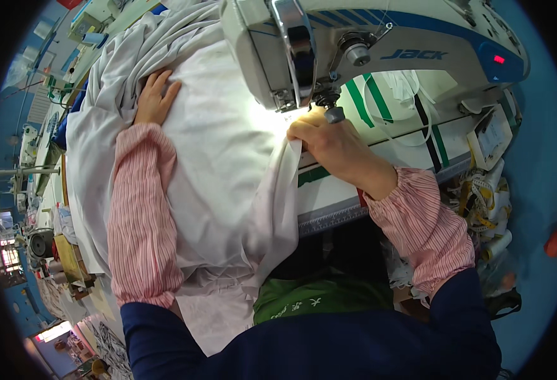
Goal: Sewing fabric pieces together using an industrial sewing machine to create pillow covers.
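Note:
A large white fabric [221, 152] spreads over the sewing machine bed and hangs down toward my lap. My left hand [157, 100] lies flat on it near the far left, fingers stretched and thumb apart, beside a bunched fold. Close to the lit needle area, my right hand [338, 147] is closed with its fingers pinching the fabric's right edge. The sewing machine [367, 47] stands above that hand, its head hiding part of the fingertips. Striped pink sleeve covers reach over both my forearms.
Green strips [378, 98] and loose white tape [395, 126] lie on the bed right of the needle. A ruler [332, 218] runs along the table's front edge. At the right, a small box [490, 139] sits above a hanging yellow measuring tape [481, 199]. Other workstations fill the left.

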The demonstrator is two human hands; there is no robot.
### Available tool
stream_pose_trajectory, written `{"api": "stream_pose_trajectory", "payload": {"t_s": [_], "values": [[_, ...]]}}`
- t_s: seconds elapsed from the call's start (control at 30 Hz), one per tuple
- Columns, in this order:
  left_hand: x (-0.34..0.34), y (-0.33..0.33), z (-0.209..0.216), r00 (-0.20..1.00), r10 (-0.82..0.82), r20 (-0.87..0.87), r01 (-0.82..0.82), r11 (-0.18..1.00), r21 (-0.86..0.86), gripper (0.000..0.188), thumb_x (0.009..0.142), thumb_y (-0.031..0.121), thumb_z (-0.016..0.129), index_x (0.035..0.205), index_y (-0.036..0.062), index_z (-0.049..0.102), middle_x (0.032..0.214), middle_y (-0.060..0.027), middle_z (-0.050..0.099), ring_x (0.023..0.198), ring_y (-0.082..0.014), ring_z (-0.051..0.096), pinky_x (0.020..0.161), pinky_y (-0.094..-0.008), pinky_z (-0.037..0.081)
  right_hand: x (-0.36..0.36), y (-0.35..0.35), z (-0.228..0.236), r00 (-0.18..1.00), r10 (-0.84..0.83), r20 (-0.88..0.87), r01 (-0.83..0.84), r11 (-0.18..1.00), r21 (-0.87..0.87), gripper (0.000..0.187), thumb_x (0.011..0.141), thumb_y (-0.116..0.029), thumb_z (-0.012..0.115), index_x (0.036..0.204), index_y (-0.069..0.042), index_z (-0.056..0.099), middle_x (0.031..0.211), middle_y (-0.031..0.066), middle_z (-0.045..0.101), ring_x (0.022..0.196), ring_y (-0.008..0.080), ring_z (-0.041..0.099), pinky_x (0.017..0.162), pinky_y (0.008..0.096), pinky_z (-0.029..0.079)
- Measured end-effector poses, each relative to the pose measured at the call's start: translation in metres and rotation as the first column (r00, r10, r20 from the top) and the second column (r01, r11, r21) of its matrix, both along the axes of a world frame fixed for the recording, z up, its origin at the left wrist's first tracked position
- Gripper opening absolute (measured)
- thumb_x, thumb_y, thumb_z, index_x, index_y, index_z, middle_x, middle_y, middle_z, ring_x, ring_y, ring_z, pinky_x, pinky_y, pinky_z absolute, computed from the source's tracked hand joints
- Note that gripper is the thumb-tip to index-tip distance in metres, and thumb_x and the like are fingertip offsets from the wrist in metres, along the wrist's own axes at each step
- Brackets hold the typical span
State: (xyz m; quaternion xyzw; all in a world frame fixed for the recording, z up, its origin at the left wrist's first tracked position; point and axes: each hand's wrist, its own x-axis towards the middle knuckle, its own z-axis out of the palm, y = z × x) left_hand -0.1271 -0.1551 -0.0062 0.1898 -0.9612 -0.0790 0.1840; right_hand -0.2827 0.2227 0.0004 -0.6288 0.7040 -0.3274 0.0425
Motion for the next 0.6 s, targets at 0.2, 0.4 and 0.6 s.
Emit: {"api": "stream_pose_trajectory", "payload": {"t_s": [0.2, 0.4, 0.6], "values": [[0.005, 0.014, 0.012, 0.959, 0.27, 0.091, -0.235, 0.93, -0.283, 0.036, 0.093, 0.031, 0.058, 0.118, 0.0045, 0.06, 0.118, -0.0171, 0.061, 0.109, -0.0371, 0.058, 0.092, -0.0431, 0.046, 0.047, 0.027, 0.012, 0.997, -0.013, -0.079, 0.005, 0.995, -0.104, 0.023, 0.078, 0.004, 0.056, 0.096, -0.006, 0.065, 0.116, 0.0077, 0.062, 0.111, 0.0274, 0.055, 0.091, 0.0363, 0.049], [0.079, 0.145, 0.039, 0.949, -0.232, -0.213, 0.214, 0.971, -0.103, 0.014, 0.089, 0.016, 0.06, 0.097, 0.0041, 0.062, 0.095, -0.0167, 0.066, 0.085, -0.0367, 0.065, 0.073, -0.0435, 0.051, 0.135, 0.069, 0.002, 0.946, 0.008, -0.323, -0.065, 0.984, -0.164, 0.02, 0.075, 0.002, 0.059, 0.093, -0.005, 0.063, 0.132, 0.0114, 0.051, 0.126, 0.0322, 0.043, 0.1, 0.0399, 0.043], [0.212, 0.358, -0.049, 0.94, 0.184, -0.289, -0.06, 0.919, 0.391, 0.006, 0.084, 0.011, 0.068, 0.085, 0.0066, 0.064, 0.07, -0.0124, 0.063, 0.06, -0.0326, 0.062, 0.055, -0.042, 0.049, 0.21, 0.085, -0.061, 0.793, 0.156, -0.589, -0.212, 0.977, -0.027, 0.015, 0.076, -0.018, 0.059, 0.084, -0.007, 0.067, 0.103, 0.0051, 0.063, 0.1, 0.0212, 0.056, 0.078, 0.0331, 0.044]]}}
